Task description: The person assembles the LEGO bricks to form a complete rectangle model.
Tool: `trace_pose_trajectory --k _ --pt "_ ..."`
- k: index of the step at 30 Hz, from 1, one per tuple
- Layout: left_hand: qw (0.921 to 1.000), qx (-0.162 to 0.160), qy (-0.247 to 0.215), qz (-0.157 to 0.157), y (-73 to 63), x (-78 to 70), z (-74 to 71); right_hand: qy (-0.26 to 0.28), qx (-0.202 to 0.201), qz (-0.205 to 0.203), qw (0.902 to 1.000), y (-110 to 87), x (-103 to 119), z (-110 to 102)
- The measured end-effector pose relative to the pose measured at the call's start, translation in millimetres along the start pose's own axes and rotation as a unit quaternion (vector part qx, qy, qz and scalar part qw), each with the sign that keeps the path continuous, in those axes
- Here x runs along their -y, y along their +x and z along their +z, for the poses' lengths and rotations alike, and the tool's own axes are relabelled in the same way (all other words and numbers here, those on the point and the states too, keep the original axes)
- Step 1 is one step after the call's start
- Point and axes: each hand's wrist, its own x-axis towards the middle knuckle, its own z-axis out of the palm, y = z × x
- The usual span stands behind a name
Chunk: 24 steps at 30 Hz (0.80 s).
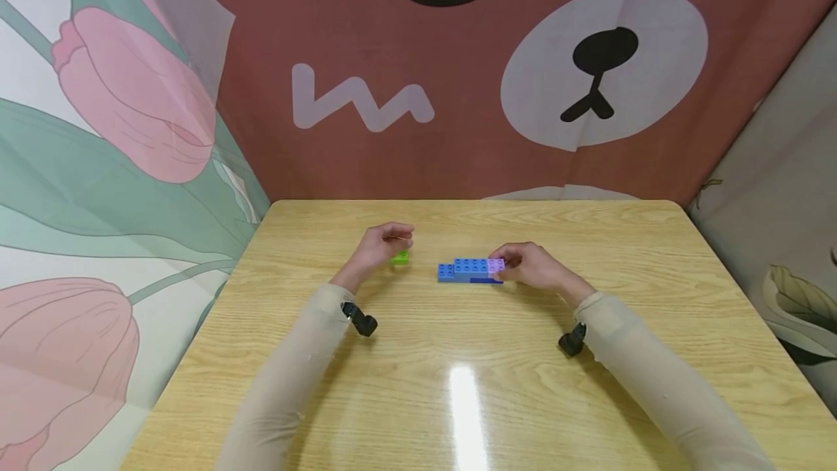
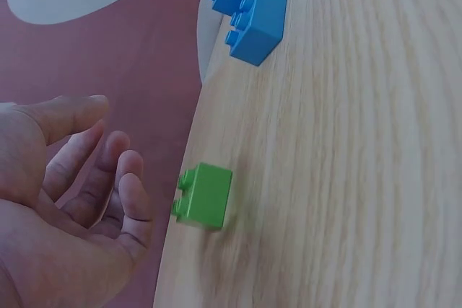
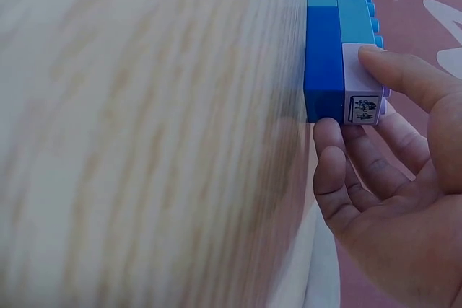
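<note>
A person in pale sleeves (image 1: 294,365) is working with building bricks at a wood-grained worktop (image 1: 386,398). The right hand (image 1: 535,266) is pinching a lilac brick (image 3: 352,78) between thumb and fingers, with a small printed picture showing on the end of the brick. Directly beneath the pinched piece, a dark blue brick (image 3: 323,66) is sitting in the same stack; the lower fingertips are lying close to its end, though whether they are touching cannot be told. Running from the right fingers toward the left hand (image 1: 379,246), an upper blue brick (image 1: 471,267) is lining up beside the lilac one, while a lower blue brick (image 1: 446,275) is jutting out at the far end, its studs showing. The left fingers are curling loosely around nothing, the thumb standing apart from them. Just beside them, a green brick (image 2: 208,196) is resting untouched on the worktop. Beyond both hands, a reddish-brown cloth (image 1: 458,158) is hanging, bearing an animal's muzzle.
</note>
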Motion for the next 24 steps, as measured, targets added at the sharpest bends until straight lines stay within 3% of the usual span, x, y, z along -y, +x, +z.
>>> trace_pose_trajectory --k 9,14,24 --pt "0.9999 -0.007 0.006 -0.011 -3.7 10.1 -10.4 0.001 -0.001 -0.007 1.0000 -1.0 1 0" --pt "0.9992 -0.012 0.018 -0.033 -3.1 18.4 -15.4 0.003 -0.001 -0.007 1.0000 -1.5 1 0" --pt "0.9969 -0.001 0.043 -0.065 -3.5 26.1 -15.6 0.003 -0.001 -0.007 1.0000 -1.8 1 0"
